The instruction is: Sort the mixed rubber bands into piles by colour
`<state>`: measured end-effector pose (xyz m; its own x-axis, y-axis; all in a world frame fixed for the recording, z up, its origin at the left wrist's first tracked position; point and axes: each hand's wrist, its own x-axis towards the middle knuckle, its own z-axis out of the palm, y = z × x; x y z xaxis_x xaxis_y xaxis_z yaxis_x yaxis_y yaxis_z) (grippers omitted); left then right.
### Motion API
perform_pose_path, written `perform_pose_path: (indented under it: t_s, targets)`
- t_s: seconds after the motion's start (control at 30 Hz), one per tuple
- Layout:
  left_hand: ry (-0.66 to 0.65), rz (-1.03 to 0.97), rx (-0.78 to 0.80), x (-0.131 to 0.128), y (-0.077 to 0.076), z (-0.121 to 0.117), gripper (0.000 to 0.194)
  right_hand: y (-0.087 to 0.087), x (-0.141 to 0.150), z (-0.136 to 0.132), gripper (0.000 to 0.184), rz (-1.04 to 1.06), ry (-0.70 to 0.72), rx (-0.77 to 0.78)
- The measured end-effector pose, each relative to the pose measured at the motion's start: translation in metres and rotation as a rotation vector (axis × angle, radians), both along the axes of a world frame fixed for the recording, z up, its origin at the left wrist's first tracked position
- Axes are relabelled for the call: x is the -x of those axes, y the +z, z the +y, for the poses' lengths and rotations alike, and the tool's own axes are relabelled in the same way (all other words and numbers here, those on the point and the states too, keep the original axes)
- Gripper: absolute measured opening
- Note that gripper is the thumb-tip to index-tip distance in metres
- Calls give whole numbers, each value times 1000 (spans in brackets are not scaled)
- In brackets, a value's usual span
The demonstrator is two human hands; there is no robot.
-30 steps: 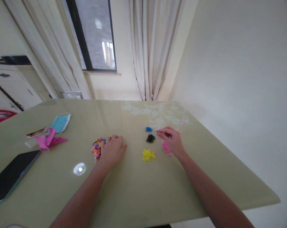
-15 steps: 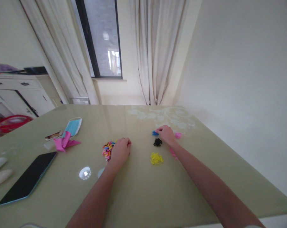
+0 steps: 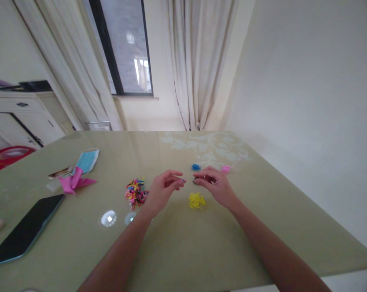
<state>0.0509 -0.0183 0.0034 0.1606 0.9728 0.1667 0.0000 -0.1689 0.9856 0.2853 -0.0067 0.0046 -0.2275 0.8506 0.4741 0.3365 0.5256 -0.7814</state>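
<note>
My left hand (image 3: pixel 167 186) is above the table beside a mixed heap of small coloured rubber bands (image 3: pixel 135 192). Its thumb and fingers curl together, and whatever is at the tips is too small to make out. Facing it, my right hand (image 3: pixel 215 184) pinches over the black bands (image 3: pixel 195 180), which it mostly covers; whether it grips any cannot be told. Blue bands (image 3: pixel 196 167) lie just beyond the right fingertips, yellow bands (image 3: pixel 197 200) nearer to me. A pink bunch (image 3: pixel 226 169) shows behind the right hand.
To the left lie a black-screened tablet (image 3: pixel 27 227), a folded pink paper piece (image 3: pixel 76 181) and a blue face mask (image 3: pixel 88 160). Round light reflections (image 3: pixel 108 218) show on the glossy tabletop (image 3: pixel 177 251). A white wall (image 3: pixel 317 121) runs along the right side.
My left hand has moved right, away from the mixed heap, uncovering more of it. My right hand has come back from the blue bands to the black ones. The lower pink bunch is now hidden.
</note>
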Motion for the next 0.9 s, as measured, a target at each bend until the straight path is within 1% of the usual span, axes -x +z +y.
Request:
perform_pose_path:
  t_s: [0.07,0.13,0.33,0.43,0.5,0.57,0.6,0.7,0.73,0.77,0.8,0.83,0.9]
  targets:
    - [-49,-18,38,-4,3,-5,35,0,8,-4,29,11,77,-8]
    - [-86,-21,62,-6,4,-8,36,-1,14,-7,28,6,113,-10]
    - [-132,-3,106,-9,0,-11,33,-5,19,-12,23,-4,123,27]
    - [-155,52,92,-9,-3,-11,33,-1,17,-13,19,-24,110,33]
    - [-138,131,57,-5,-3,-8,33,5,13,-13,18,34,94,48]
    - [-52,309,0,4,-2,-5,33,12,7,-12,19,156,94,94]
    - [13,449,-37,9,-1,-3,32,15,4,-11,19,226,98,129]
    - [231,1054,-114,28,3,-1,27,25,-4,-10,20,383,99,194]
    - [273,1221,-100,34,3,-1,28,27,-6,-10,20,411,90,194]
    - [289,1344,-79,38,3,-2,29,29,-7,-10,20,428,79,184]
    - [284,1416,-48,41,3,-2,31,30,-8,-10,20,437,69,172]
    - [262,1445,-19,42,2,-3,31,30,-8,-11,19,443,58,164]
    - [206,1432,11,43,0,-2,27,30,-8,-11,19,451,43,158]
